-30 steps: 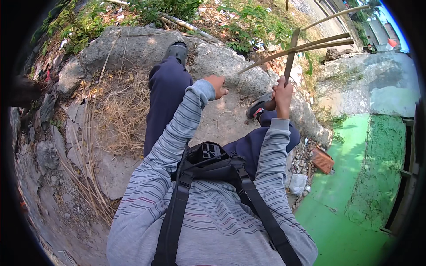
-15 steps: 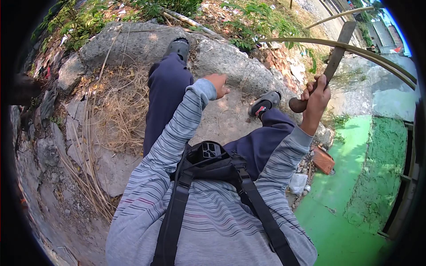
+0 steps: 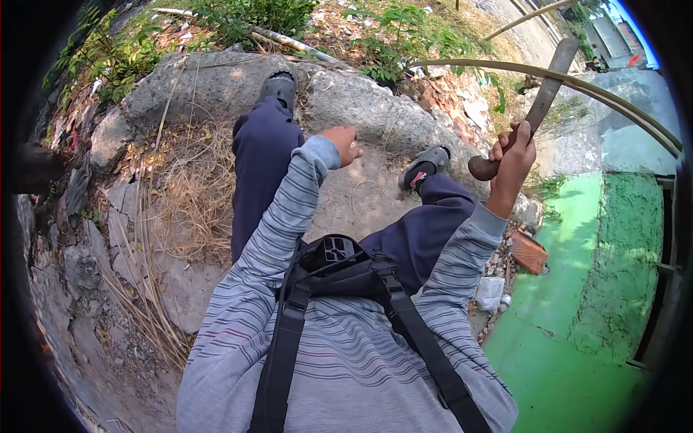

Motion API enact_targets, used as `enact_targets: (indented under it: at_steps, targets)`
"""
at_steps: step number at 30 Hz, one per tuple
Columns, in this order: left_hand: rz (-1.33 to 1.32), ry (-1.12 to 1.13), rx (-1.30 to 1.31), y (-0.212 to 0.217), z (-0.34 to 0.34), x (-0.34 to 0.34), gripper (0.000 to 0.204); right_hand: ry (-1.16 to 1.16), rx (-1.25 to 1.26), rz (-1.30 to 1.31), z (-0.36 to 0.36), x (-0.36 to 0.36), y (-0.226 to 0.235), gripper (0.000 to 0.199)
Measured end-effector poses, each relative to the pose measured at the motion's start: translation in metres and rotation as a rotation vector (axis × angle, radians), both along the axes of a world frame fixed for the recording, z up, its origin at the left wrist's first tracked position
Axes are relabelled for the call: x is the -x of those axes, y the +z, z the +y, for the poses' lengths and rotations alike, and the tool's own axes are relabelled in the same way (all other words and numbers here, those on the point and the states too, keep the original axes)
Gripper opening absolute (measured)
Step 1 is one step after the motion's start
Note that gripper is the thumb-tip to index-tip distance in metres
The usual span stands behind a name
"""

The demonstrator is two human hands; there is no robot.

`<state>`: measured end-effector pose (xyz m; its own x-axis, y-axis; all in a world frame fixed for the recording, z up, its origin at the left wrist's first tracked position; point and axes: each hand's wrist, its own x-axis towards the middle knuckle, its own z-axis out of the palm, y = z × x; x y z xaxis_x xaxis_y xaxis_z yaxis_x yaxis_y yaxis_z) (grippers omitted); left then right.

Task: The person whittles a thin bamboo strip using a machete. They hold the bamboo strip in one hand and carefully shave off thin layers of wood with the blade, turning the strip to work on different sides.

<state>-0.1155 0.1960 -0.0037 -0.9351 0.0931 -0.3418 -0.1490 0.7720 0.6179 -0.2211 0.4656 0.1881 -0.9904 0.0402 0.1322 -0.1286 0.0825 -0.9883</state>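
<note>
My right hand [image 3: 514,160] is wrapped round the brown handle [image 3: 484,168] of a machete. Its long, worn blade [image 3: 546,92] points up and to the right. A long curved strip [image 3: 498,66], split-looking and greenish brown, passes across the upper blade; whether they touch I cannot tell. My left hand [image 3: 342,146] hovers over the rough ground between my legs, fingers loosely bent and somewhat apart, with nothing visible in it.
A broken concrete ledge [image 3: 361,101] curves past my shoes. Dry fibres [image 3: 198,195] and long thin strips [image 3: 137,267] lie at left. At right are a reddish hollow brick [image 3: 529,252], a whitish block [image 3: 490,293] and a green-painted surface [image 3: 548,303]. Plants [image 3: 411,40] grow beyond the ledge.
The view has shifted slightly, so the ledge and plants sit lower in it. My left hand has moved a little to the left. My right hand still grips the machete in nearly the same pose.
</note>
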Motion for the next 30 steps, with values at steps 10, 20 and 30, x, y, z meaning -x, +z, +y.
enact_targets:
  at_steps: [10,20,30]
  targets:
    - [-0.009,0.024,-0.035,-0.002,0.001,-0.002,0.051,0.091,-0.533,-0.293,-0.011,0.032,-0.248,0.042]
    - [-0.048,0.007,-0.013,-0.002,0.002,-0.005,0.051,0.058,-0.212,-0.112,-0.010,-0.005,-0.180,0.037]
    - [-0.028,0.009,-0.021,-0.017,-0.001,-0.003,0.053,-0.032,0.100,0.191,-0.033,0.050,-0.101,0.038]
